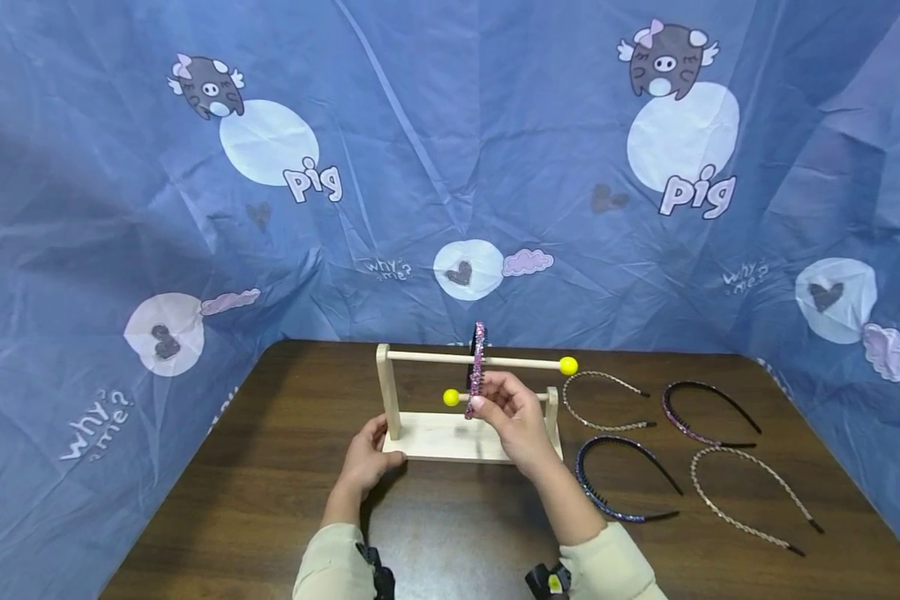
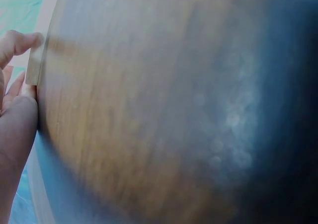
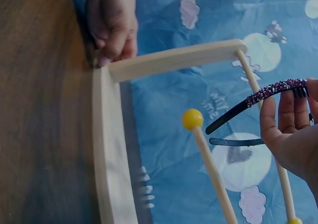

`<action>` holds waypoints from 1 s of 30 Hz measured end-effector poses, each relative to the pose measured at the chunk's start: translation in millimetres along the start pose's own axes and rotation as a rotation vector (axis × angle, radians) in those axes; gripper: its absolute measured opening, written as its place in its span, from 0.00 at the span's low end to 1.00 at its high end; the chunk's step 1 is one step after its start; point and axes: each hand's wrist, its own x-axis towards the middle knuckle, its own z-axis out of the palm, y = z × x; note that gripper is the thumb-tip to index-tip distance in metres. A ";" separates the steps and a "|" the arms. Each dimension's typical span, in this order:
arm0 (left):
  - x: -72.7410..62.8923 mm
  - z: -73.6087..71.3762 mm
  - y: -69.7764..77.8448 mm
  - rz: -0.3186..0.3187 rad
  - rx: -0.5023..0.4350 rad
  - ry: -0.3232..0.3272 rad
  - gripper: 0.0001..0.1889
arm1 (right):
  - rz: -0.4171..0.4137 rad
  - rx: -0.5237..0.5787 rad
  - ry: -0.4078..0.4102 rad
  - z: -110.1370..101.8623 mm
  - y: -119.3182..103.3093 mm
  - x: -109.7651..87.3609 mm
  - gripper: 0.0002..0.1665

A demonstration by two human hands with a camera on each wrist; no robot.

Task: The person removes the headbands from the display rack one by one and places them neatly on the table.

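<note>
A pale wooden stand (image 1: 450,437) has two rods tipped with yellow balls, a long upper rod (image 1: 427,357) and a short lower one. My left hand (image 1: 367,457) grips the left end of its base, the thumb on the front edge. My right hand (image 1: 516,421) pinches a pink glittery headband (image 1: 476,367) with black tips by its side. The headband stands upright at the upper rod, its top above the rod and its ends pointing down. In the right wrist view, the headband's sparkly band (image 3: 278,89) crosses the upper rod near the fingers.
To the right on the brown table (image 1: 270,517) lie a beaded headband (image 1: 607,427), a pink-and-black headband (image 1: 682,427), a blue glittery headband (image 1: 592,492) and another beaded headband (image 1: 720,510). A blue printed cloth (image 1: 390,183) hangs behind the table.
</note>
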 end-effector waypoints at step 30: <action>1.9 -0.2 -0.1 -0.002 -0.006 0.001 0.41 | -0.109 0.045 0.137 -46.9 -31.6 -9.1 0.19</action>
